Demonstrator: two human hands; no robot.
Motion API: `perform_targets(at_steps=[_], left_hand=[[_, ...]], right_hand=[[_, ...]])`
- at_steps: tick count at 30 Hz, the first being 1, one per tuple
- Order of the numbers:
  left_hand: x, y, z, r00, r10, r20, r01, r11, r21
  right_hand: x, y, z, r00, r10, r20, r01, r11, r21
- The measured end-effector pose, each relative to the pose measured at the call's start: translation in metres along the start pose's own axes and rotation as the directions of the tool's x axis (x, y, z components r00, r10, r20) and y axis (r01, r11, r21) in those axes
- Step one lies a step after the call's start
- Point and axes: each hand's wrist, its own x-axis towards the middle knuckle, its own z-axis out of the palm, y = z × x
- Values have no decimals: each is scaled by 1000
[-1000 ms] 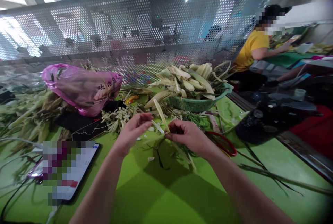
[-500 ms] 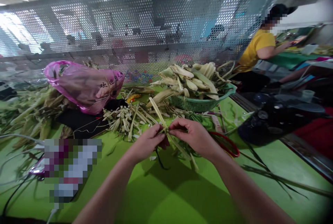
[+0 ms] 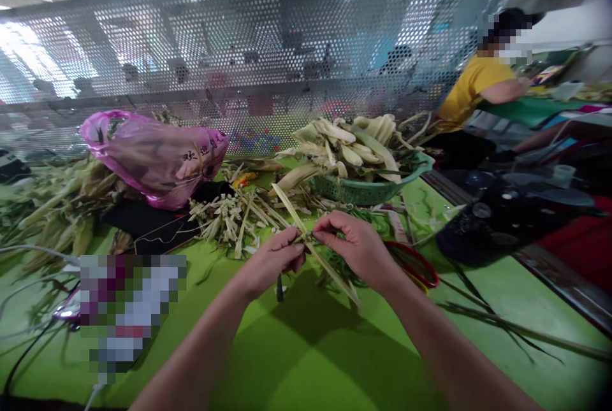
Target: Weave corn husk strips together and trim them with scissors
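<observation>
Both of my hands meet over the green table [image 3: 306,360], pinching pale strips of dried corn husk [image 3: 333,274] that cross between the fingertips. My left hand [image 3: 275,258] is closed, thumb and forefinger pressed on the crossing. Fingers of my right hand [image 3: 351,242] pinch the strips from the other side. One husk strip slants from upper left of the fingers to lower right, above the table. A small dark thing [image 3: 280,288] shows below my left hand; its kind is unclear. The exact knot or fold between my fingertips is too small to make out.
A pile of cut husk pieces [image 3: 229,223] lies behind my hands, with a green basket [image 3: 358,191] of husks beyond. At left are a pink plastic bag [image 3: 153,156] and loose husks [image 3: 62,207]. Red-handled scissors [image 3: 421,261] lie at right. A co-worker in yellow [image 3: 473,89] sits farther off.
The slanting strip has shifted slightly between my fingers, and my right fingers have drawn a little away from the left ones. The co-worker's arm has bent closer in.
</observation>
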Motion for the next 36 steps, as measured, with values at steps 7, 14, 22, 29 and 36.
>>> perform_targets(at_steps=[7, 14, 22, 29, 36], left_hand=[[5, -5, 3, 997, 44, -58, -41, 998, 56], [8, -10, 8, 999, 42, -17, -38, 977, 209], [5, -11, 16, 1000, 21, -7, -19, 990, 138], [14, -17, 13, 931, -60, -361, -15, 979, -201], [14, -13, 6, 917, -117, -382, -69, 895, -441]], right_hand=[[0, 3, 2, 997, -71, -7, 71, 996, -59], [0, 6, 13, 995, 95, -15, -91, 979, 181], [-1, 5, 22, 993, 98, -57, -84, 973, 215], [-4, -10, 5, 947, -177, -268, 130, 974, -185], [-2, -5, 13, 997, -79, 22, 82, 967, -240]])
